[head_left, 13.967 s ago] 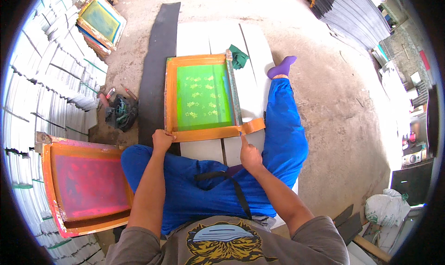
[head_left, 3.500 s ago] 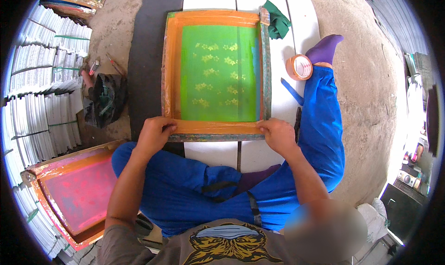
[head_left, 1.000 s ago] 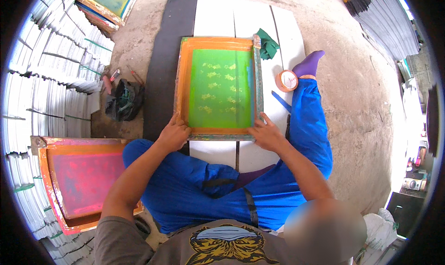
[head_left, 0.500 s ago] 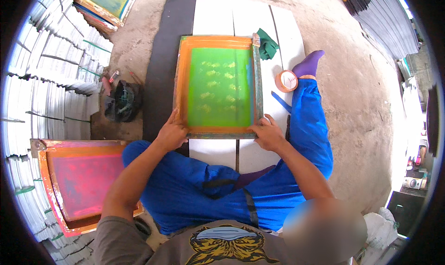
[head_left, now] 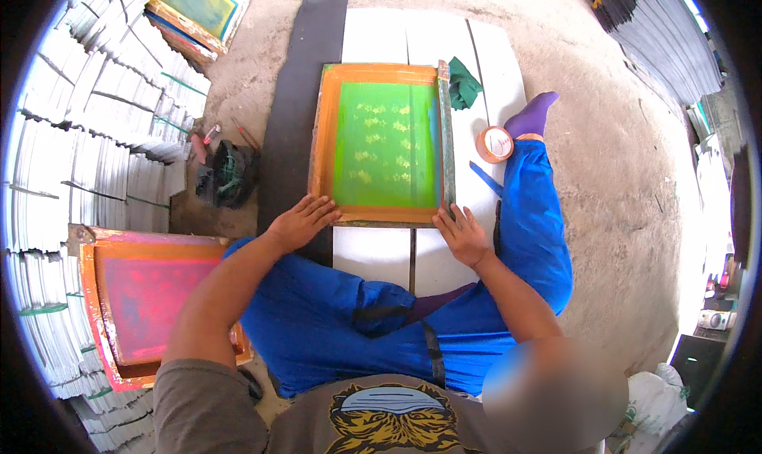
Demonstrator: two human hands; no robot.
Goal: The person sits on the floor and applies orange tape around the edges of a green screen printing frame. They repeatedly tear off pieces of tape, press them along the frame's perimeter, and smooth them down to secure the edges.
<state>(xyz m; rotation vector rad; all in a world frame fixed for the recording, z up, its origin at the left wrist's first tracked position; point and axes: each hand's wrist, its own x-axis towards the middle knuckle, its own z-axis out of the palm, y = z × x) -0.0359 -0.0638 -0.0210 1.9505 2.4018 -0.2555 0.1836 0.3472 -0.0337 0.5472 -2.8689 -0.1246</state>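
Observation:
A wooden screen-printing frame (head_left: 386, 160) with green mesh and rows of pale yellow marks lies flat on the white boards in front of me. My left hand (head_left: 305, 222) rests on its near left corner, fingers stretched out over the orange rim. At the near right corner, my right hand (head_left: 463, 236) touches the edge with its fingers extended and slightly spread. Right of the frame lie a crumpled dark green cloth (head_left: 463, 84), a roll of brown tape (head_left: 494, 144) and a blue strip (head_left: 485, 178).
Left of the boards runs a dark mat (head_left: 298, 113). Beyond it sits a black bag (head_left: 228, 174) near some small tools. A pink-meshed frame (head_left: 159, 307) leans by my left knee, before tall stacks of white sheets (head_left: 87, 164). More frames (head_left: 194, 13) lie far left.
Both hands have loosened from gripping the near corners to lying with fingers extended on them. The view has shifted slightly; the frame still lies on the boards.

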